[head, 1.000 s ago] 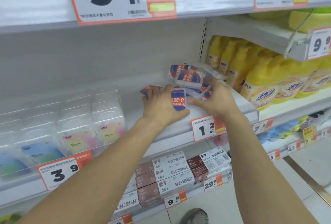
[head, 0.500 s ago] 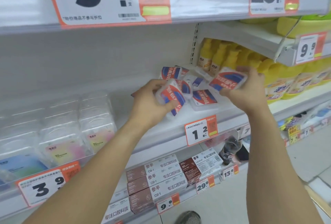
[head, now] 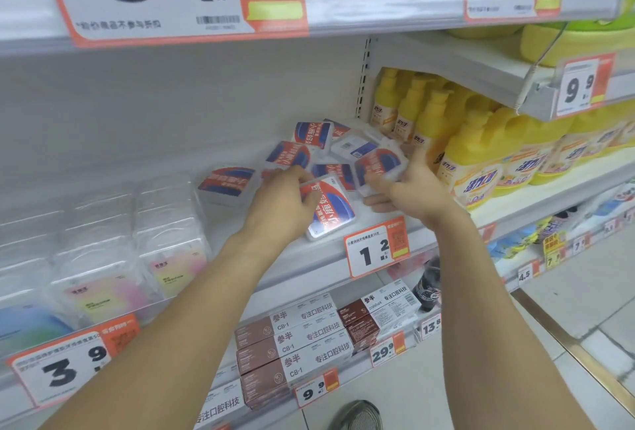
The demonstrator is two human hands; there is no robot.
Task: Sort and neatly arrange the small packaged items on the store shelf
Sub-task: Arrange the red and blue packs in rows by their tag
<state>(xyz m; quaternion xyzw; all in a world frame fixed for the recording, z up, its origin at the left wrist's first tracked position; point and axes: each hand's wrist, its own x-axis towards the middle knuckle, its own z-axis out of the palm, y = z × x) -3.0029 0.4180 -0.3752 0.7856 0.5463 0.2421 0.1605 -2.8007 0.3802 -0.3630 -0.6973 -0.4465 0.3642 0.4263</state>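
- Left hand [head: 280, 204] holds one red-and-blue pack [head: 331, 211] in its grip, tilted, its lower edge near the shelf [head: 309, 258] front.
- Right hand [head: 410, 194] has its grip closed on another pack [head: 379, 167], lifted above the shelf.
- More packs lie in a loose pile [head: 311, 144] behind both hands; one lone pack [head: 228, 184] sits apart to the left.
- Yellow bottles [head: 477, 155] stand just right of the pile.
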